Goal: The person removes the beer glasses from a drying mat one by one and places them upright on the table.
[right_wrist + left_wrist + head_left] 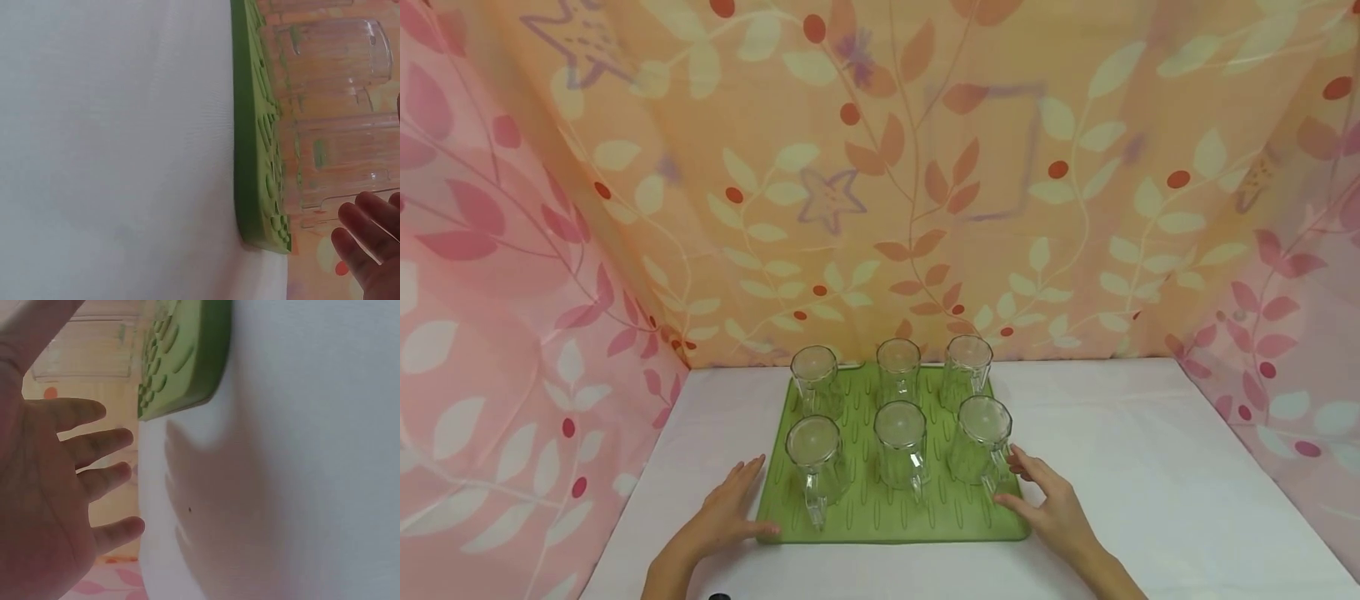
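Note:
Several clear glass mugs with handles stand in two rows on a green ridged mat (865, 521). In the front row are a left mug (823, 475), a middle mug (901, 454) and a right mug (977, 446). My left hand (722, 512) is beside the mat's front left corner, its fingers spread and holding nothing. In the left wrist view its palm and fingers (103, 481) show apart from the mat. My right hand (1056, 504) is by the front right mug's handle, fingers extended; whether they touch the glass is hard to tell.
A white cloth (1150, 467) covers the table around the mat. Patterned orange fabric (910, 208) hangs at the back, with pink fabric (490, 375) on the left and right. A small dark object (719, 596) shows at the bottom edge.

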{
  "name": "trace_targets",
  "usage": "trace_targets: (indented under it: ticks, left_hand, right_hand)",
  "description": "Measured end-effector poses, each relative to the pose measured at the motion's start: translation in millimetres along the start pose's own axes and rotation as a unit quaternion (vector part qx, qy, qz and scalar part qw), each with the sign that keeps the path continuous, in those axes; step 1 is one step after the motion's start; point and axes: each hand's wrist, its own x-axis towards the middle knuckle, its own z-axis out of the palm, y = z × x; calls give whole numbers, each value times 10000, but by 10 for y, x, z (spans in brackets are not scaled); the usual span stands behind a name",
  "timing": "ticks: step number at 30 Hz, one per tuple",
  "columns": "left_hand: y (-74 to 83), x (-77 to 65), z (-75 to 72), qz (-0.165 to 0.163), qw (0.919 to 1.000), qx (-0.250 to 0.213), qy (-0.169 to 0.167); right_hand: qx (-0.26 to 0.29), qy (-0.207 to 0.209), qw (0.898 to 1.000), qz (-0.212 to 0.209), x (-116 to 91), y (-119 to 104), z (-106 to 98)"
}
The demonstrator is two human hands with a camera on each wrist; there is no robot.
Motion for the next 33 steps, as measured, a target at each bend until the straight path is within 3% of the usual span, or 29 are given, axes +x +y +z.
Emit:
trace_targets:
  ticks: [9,13,28,33]
  left_hand:
    - [-2,-8,101,-59,10000,-1,-63]
    - [15,-21,121,-275,9992,-216,-184]
    - [-46,16,188,-308,9994,-116,-80]
    - [-58,13,210,-331,9993,-129,-82]
  right_hand:
    - [-3,108,9993,-351,14,-71,83]
    - [-53,229,9989,-414,19,-99,117]
    - [65,724,9963,-462,39,-139,200]
    - [149,638,9977,-195,17,-158,204]
